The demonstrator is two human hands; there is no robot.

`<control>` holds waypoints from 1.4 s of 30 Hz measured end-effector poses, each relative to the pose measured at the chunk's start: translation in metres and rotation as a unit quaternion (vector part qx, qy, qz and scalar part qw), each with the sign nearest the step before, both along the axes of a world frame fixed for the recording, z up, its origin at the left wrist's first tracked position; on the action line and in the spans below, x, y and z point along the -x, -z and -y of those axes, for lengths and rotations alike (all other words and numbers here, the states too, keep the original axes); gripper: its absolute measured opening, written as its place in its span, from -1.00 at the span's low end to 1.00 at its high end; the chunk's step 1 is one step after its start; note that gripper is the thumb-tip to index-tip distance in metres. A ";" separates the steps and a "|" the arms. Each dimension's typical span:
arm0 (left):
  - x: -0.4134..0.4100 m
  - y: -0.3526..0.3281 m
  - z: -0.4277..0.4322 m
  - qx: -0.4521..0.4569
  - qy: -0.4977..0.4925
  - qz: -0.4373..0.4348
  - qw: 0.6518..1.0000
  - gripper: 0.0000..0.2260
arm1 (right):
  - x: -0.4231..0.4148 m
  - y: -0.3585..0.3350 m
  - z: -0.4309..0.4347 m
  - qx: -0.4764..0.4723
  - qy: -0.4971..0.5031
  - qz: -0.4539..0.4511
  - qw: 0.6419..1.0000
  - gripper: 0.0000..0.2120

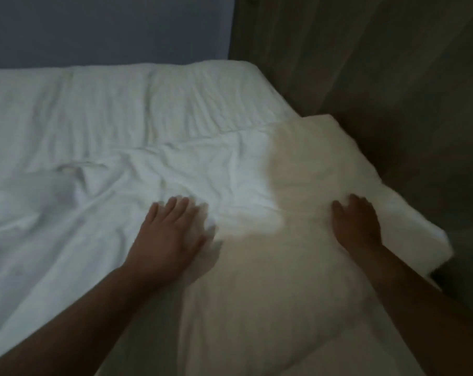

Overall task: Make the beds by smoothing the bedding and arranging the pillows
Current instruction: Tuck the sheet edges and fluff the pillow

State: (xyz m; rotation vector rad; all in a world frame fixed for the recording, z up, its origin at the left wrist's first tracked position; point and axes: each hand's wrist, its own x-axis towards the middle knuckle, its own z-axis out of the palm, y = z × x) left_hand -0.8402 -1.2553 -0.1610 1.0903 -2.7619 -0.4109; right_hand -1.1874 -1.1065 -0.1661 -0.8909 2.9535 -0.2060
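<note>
Both grips are flat and open, holding nothing: the left hand (170, 234) presses the near edge of the pillow (297, 199) and the right hand (357, 223) its top, at the bed's right corner. The pillow looks soft, light and yielding, best taken by its ends. Under it the white sheet (94, 137) lies creased, beside a wood-panelled wall (379, 63) in dim light.
</note>
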 end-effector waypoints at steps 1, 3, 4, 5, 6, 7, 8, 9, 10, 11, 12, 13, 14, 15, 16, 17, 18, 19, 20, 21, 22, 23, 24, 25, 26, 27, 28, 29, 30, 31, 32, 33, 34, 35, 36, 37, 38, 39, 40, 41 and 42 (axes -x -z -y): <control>-0.027 -0.005 0.007 -0.001 -0.043 -0.009 0.999 -0.23 | -0.030 -0.003 0.023 0.041 -0.063 0.017 0.997 -0.49; -0.087 -0.010 0.027 0.014 -0.124 -0.024 0.992 -0.28 | -0.105 -0.001 0.070 0.081 -0.201 0.024 0.976 -0.43; -0.119 -0.011 0.036 0.032 -0.159 -0.025 0.986 -0.31 | -0.145 0.002 0.093 0.088 -0.272 0.020 0.958 -0.39; -0.151 -0.011 0.045 0.056 -0.184 -0.013 0.981 -0.37 | -0.184 0.007 0.114 0.090 -0.339 0.015 0.937 -0.36; -0.183 -0.009 0.052 0.080 -0.207 0.009 0.975 -0.43 | -0.223 0.010 0.133 0.084 -0.398 0.015 0.914 -0.34; -0.214 -0.007 0.059 0.100 -0.237 0.029 0.966 -0.49 | -0.260 0.014 0.149 0.069 -0.446 0.018 0.892 -0.35; -0.245 -0.005 0.069 0.109 -0.274 0.038 0.955 -0.52 | -0.295 0.017 0.164 0.053 -0.482 0.019 0.874 -0.36; -0.274 -0.003 0.079 0.104 -0.317 0.037 0.942 -0.52 | -0.325 0.020 0.174 0.039 -0.505 0.017 0.862 -0.37; -0.303 -0.003 0.088 0.090 -0.354 0.028 0.930 -0.50 | -0.352 0.025 0.180 0.033 -0.513 0.013 0.857 -0.38; -0.329 -0.004 0.096 0.067 -0.383 0.030 0.921 -0.51 | -0.375 0.031 0.185 0.026 -0.511 0.009 0.859 -0.36; -0.351 -0.005 0.102 0.038 -0.398 0.059 0.915 -0.54 | -0.392 0.037 0.187 0.015 -0.500 0.008 0.866 -0.33; -0.365 -0.006 0.105 0.012 -0.404 0.109 0.908 -0.58 | -0.404 0.042 0.187 0.003 -0.488 0.010 0.873 -0.31; -0.374 -0.006 0.106 -0.004 -0.412 0.150 0.899 -0.60 | -0.410 0.048 0.186 -0.005 -0.478 0.011 0.878 -0.29; -0.382 -0.005 0.109 -0.015 -0.428 0.177 0.886 -0.58 | -0.413 0.052 0.186 -0.009 -0.470 0.013 0.883 -0.28; -0.389 -0.004 0.112 -0.021 -0.445 0.178 0.877 -0.51 | -0.414 0.054 0.185 -0.013 -0.462 0.017 0.886 -0.27; -0.393 -0.005 0.115 -0.031 -0.461 0.159 0.873 -0.40 | -0.415 0.053 0.185 -0.023 -0.457 0.025 0.889 -0.26; -0.398 -0.004 0.116 -0.047 -0.469 0.132 0.872 -0.33 | -0.416 0.051 0.185 -0.035 -0.451 0.035 0.891 -0.24; -0.404 -0.001 0.119 -0.064 -0.470 0.105 0.874 -0.32 | -0.419 0.047 0.185 -0.043 -0.442 0.046 0.895 -0.21; -0.411 0.003 0.121 -0.070 -0.463 0.098 0.878 -0.41 | -0.425 0.043 0.185 -0.040 -0.428 0.058 0.901 -0.17; -0.416 0.005 0.122 -0.061 -0.453 0.110 0.883 -0.57 | -0.434 0.039 0.185 -0.028 -0.414 0.066 0.907 -0.12; -0.421 0.006 0.125 -0.040 -0.441 0.117 0.889 -0.68 | -0.443 0.037 0.185 -0.015 -0.404 0.067 0.912 -0.08; -0.424 0.001 0.130 -0.005 -0.437 0.103 0.894 -0.72 | -0.453 0.037 0.183 -0.009 -0.401 0.064 0.914 -0.05; -0.425 -0.007 0.135 0.040 -0.438 0.067 0.895 -0.73 | -0.462 0.039 0.182 -0.010 -0.400 0.059 0.915 -0.04; -0.426 -0.015 0.142 0.085 -0.441 0.008 0.893 -0.76 | -0.468 0.042 0.180 -0.018 -0.399 0.052 0.915 -0.03; -0.429 -0.023 0.149 0.125 -0.446 -0.047 0.885 -0.79 | -0.473 0.046 0.180 -0.022 -0.398 0.042 0.916 -0.03; -0.431 -0.025 0.155 0.143 -0.449 -0.083 0.878 -0.82 | -0.475 0.050 0.180 -0.018 -0.392 0.030 0.919 -0.04; -0.431 -0.019 0.157 0.130 -0.447 -0.095 0.880 -0.82 | -0.476 0.054 0.181 -0.009 -0.385 0.014 0.923 -0.04; -0.429 -0.010 0.155 0.093 -0.448 -0.099 0.884 -0.78 | -0.477 0.058 0.181 -0.001 -0.379 -0.006 0.926 -0.05; -0.428 0.004 0.150 0.045 -0.451 -0.110 0.884 -0.70 | -0.479 0.062 0.181 0.007 -0.375 -0.027 0.927 -0.06; -0.424 0.016 0.142 0.011 -0.455 -0.135 0.880 -0.62 | -0.480 0.065 0.180 0.013 -0.374 -0.041 0.926 -0.07; -0.419 0.024 0.133 -0.005 -0.454 -0.157 0.877 -0.54 | -0.482 0.068 0.180 0.015 -0.374 -0.048 0.926 -0.08; -0.412 0.028 0.123 0.002 -0.432 -0.156 0.888 -0.48 | -0.482 0.071 0.180 0.015 -0.372 -0.050 0.927 -0.09; -0.402 0.028 0.110 0.027 -0.393 -0.118 0.911 -0.41 | -0.482 0.074 0.180 0.013 -0.368 -0.051 0.929 -0.09; -0.393 0.026 0.096 0.048 -0.351 -0.059 0.933 -0.35 | -0.483 0.075 0.179 0.011 -0.363 -0.052 0.930 -0.10; -0.387 0.027 0.081 0.056 -0.325 -0.002 0.944 -0.30 | -0.483 0.077 0.179 0.009 -0.360 -0.053 0.931 -0.10; -0.385 0.033 0.069 0.052 -0.310 0.041 0.949 -0.27 | -0.484 0.079 0.180 0.006 -0.359 -0.053 0.932 -0.10; -0.386 0.041 0.063 0.040 -0.302 0.067 0.950 -0.25 | -0.484 0.081 0.181 0.001 -0.356 -0.050 0.933 -0.10; -0.387 0.046 0.058 0.028 -0.300 0.079 0.950 -0.24 | -0.485 0.083 0.183 -0.008 -0.354 -0.046 0.934 -0.11; -0.392 0.056 0.059 0.017 -0.297 0.085 0.951 -0.23 | -0.486 0.085 0.185 -0.016 -0.353 -0.043 0.935 -0.11; -0.395 0.060 0.062 0.011 -0.295 0.089 0.951 -0.23 | -0.487 0.087 0.187 -0.024 -0.351 -0.041 0.935 -0.11; -0.395 0.063 0.066 0.001 -0.293 0.090 0.952 -0.23 | -0.488 0.089 0.191 -0.028 -0.351 -0.041 0.935 -0.12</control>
